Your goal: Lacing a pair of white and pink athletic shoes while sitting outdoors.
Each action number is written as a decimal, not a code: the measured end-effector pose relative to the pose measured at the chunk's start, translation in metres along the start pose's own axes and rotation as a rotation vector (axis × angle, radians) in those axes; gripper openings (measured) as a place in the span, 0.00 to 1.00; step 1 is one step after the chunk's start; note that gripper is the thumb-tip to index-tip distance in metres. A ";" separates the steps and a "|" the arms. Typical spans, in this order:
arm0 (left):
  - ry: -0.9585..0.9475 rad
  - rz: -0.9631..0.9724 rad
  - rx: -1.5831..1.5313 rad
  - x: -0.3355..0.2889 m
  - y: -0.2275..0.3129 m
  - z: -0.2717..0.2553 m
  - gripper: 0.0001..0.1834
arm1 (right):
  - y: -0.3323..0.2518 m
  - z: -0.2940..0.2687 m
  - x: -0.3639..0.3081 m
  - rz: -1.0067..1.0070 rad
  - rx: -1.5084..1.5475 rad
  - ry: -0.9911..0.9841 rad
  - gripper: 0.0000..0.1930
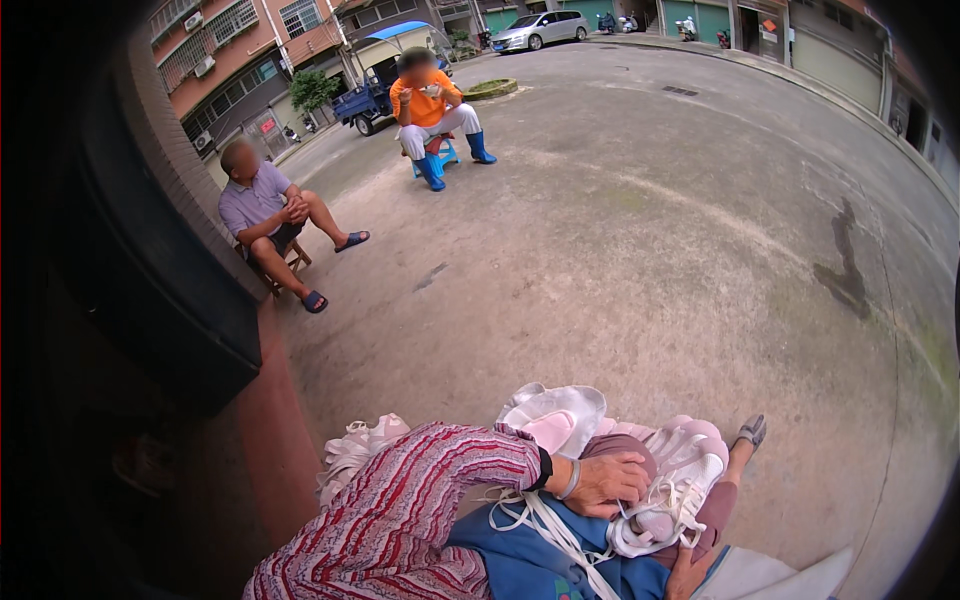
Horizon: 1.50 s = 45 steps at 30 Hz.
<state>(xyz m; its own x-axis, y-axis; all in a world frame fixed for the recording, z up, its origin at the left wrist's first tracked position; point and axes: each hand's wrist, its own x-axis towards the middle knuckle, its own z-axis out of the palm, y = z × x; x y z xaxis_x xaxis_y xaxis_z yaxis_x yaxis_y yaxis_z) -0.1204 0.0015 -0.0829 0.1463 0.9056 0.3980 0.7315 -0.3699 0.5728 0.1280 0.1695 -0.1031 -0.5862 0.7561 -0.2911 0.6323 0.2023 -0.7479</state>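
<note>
A white and pink sneaker point(655, 525) with loosely threaded white laces rests on my lap. My right hand point(684, 572) grips it from below at its near side; most of those fingers are hidden beneath the shoe. Over my knee, just left of the sneaker, my left hand point(605, 480) has its fingers bent and closed; whatever they pinch is too small to make out. A bundle of long white shoelaces point(560, 535) hangs across my blue apron point(500, 545). More pale pink and white shoes point(700, 440) lie just beyond my knee.
Another heap of similar shoes point(365, 445) sits on the ground past my left arm. White fabric or sheeting point(785, 575) lies at lower right. Two people sit on low stools on the concrete yard point(600, 270). A dark doorway edge point(170, 270) stands at left.
</note>
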 end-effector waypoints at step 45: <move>0.003 -0.011 -0.014 -0.003 -0.003 0.002 0.13 | -0.034 -0.007 -0.007 -0.083 0.044 0.020 0.47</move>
<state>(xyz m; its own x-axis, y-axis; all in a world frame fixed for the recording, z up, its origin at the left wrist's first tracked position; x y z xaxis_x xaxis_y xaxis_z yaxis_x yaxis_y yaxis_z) -0.1214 0.0005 -0.0868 0.1367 0.9089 0.3940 0.7236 -0.3632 0.5870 0.1142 0.1615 -0.0710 -0.6251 0.7501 -0.2160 0.5590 0.2370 -0.7946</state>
